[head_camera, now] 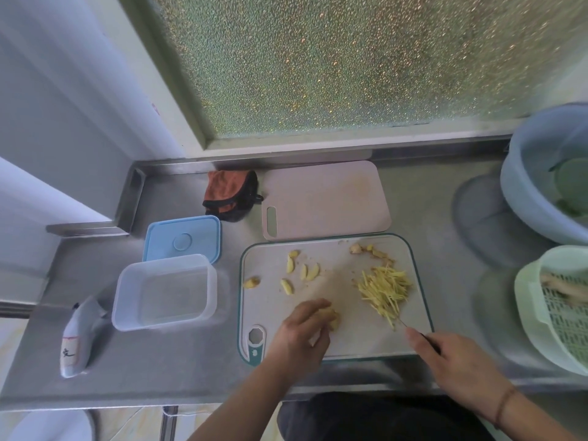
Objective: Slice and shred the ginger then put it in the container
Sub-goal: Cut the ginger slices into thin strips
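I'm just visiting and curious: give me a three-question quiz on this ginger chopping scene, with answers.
1. True or false: the shreds already lie in the container.
2. Which hand holds the knife?
3. The blue lid lies: A) on the container, B) beside it, C) on the board.

Key:
1. False; they lie on the board, and the container looks empty.
2. The right hand; the left hand holds a ginger piece.
3. B.

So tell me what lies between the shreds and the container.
Head view: the left hand gripping ginger, loose slices on the board, between shreds and container.
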The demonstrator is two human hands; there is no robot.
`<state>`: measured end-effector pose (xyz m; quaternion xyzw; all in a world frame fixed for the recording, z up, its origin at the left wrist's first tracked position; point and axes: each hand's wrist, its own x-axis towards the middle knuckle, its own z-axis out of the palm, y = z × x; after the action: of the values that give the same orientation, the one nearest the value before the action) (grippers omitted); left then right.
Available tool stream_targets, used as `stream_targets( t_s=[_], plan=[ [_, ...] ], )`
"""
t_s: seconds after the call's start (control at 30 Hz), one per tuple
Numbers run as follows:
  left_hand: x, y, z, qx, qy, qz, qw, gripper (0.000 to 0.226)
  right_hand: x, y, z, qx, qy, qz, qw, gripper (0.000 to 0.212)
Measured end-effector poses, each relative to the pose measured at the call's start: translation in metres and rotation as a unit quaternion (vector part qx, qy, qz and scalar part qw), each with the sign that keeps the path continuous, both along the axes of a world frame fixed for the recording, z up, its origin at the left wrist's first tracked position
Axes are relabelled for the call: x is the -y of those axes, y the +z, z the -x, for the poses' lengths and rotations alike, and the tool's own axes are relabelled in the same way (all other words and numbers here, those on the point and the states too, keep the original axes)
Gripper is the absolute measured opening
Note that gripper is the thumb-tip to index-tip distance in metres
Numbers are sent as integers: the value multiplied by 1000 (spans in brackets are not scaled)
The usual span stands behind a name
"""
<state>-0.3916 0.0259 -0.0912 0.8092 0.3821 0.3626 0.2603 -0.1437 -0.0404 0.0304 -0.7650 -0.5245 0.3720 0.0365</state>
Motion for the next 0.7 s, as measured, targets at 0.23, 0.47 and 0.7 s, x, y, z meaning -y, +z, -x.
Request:
stream_targets(
  t_s=[0.23, 0.47, 0.7],
  plan=[
    [8, 3, -19, -134, 121, 18, 983, 38, -1, 5, 0, 2, 0, 6, 1000, 60],
    [8, 5, -29, -166, 137, 39, 976, 32, 0, 2, -1, 6, -6, -5, 1000, 93],
    [3, 26, -35, -243, 122, 131, 953, 34, 2, -3, 0, 4, 0, -3, 1000, 84]
  ],
)
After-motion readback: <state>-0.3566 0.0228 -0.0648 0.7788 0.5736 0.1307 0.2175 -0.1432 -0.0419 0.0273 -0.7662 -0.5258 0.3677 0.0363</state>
